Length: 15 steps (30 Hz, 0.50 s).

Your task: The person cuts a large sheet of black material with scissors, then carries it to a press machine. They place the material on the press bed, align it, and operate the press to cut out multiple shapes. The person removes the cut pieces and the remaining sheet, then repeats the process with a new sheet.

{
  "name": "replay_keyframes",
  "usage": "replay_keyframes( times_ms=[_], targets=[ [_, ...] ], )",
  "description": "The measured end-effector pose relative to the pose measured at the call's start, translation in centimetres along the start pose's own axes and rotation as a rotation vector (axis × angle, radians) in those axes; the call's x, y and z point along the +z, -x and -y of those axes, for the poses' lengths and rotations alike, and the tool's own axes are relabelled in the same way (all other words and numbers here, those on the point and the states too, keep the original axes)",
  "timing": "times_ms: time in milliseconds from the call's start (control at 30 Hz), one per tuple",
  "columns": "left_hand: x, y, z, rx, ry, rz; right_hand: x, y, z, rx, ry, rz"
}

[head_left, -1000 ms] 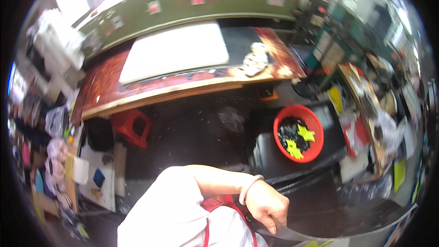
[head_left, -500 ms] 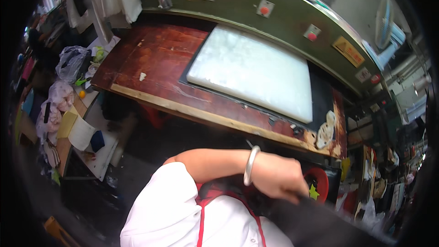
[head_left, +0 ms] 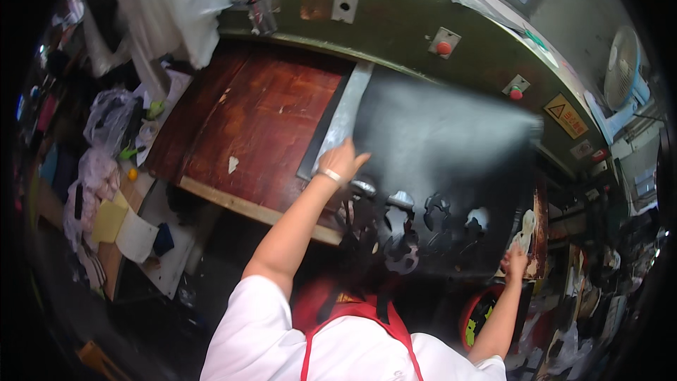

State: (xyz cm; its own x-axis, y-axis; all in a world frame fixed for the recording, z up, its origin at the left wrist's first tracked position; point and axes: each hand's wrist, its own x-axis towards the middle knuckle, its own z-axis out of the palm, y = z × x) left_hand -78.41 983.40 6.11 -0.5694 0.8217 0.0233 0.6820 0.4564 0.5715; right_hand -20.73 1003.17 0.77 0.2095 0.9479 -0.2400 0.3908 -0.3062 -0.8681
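Observation:
A large black sheet (head_left: 437, 141) is spread over the white board, its far right part blurred. Several cut-out holes run along its near side, which reaches past the table's front edge. At the sheet's left edge is my left hand (head_left: 342, 161), thumb and forefinger spread apart, a light bracelet on the wrist. My right hand (head_left: 515, 261) is closed on the near right corner of the sheet. Of the white board (head_left: 345, 113), only a strip on the left shows beside the sheet.
A red-brown wooden table (head_left: 261, 120) carries the board. Behind it runs a green machine beam (head_left: 395, 21) with red buttons. A red bucket (head_left: 467, 321) with yellow-green scraps stands below on the right. White plastic bags (head_left: 169, 7) hang at the far left, and a fan (head_left: 624, 63) stands far right.
The black sheet has come up from below the table's front edge and now covers most of the white board. My left hand has moved up and left; my right hand has come into view.

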Motion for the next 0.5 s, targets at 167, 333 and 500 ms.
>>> replay_keyframes(
  times_ms=[167,333,500],
  targets=[
    [3.8,1.9,2.1,-0.077,-0.049,-0.158,3.2,1.6,-2.1,-0.29,0.339,-0.089],
    [2.3,2.3,2.5,-0.025,-0.051,-0.262,3.4,7.8,0.9,-0.257,0.322,-0.026],
    [2.4,-1.5,2.8,-0.025,-0.108,-0.35,5.7,6.2,5.7,-0.444,0.349,-0.161]
  ],
)
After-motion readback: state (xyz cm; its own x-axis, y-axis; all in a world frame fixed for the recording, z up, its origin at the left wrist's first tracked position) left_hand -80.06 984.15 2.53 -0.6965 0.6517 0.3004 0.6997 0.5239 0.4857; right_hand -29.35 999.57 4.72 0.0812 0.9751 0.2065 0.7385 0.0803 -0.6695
